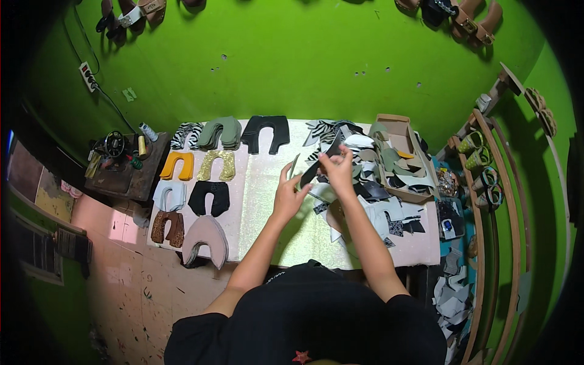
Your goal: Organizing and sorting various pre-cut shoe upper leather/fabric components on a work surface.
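Observation:
Above the middle of the table, my left hand is closed round a thin grey-green cut piece that stands up from its fingers. My right hand pinches a long black cut piece, whose lower end reaches down to my left thumb. Whether the left fingers also grip that black end I cannot tell. Beyond the right hand lies a loose heap of mixed offcuts, zebra, white, black and green. To the left are sorted stacks of U-shaped pieces, among them green, black and pink.
An open cardboard box of cut pieces stands at the table's back right. A wooden rack with sandals rises along the right side. A sewing machine is at the left. More scraps lie low on the right.

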Available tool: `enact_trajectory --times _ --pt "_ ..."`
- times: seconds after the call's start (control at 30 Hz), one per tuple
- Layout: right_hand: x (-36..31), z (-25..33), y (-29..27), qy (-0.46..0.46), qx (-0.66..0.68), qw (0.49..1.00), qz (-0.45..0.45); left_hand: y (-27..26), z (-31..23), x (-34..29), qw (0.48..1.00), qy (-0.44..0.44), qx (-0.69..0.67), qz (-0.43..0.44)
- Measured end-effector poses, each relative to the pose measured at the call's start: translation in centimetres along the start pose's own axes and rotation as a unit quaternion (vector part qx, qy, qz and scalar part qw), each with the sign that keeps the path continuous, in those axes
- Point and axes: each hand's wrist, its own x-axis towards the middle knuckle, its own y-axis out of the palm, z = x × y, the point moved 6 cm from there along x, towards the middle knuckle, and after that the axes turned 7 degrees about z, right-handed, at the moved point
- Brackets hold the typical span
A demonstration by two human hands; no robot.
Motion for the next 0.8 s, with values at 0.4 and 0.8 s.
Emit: enact_trajectory --times 0.4,0.8 --pt "4.0 -6.6 1.5 -0.062 -0.154 0.983 0.076 -10.3 3.9 3.1 0.994 0.096 0.053 -0.018" --pt "9.0 -6.9 5.7 0.025 -0.079 0.983 0.163 -15.5 11.6 7.7 0.987 -0.086 -0.121 -0.054"
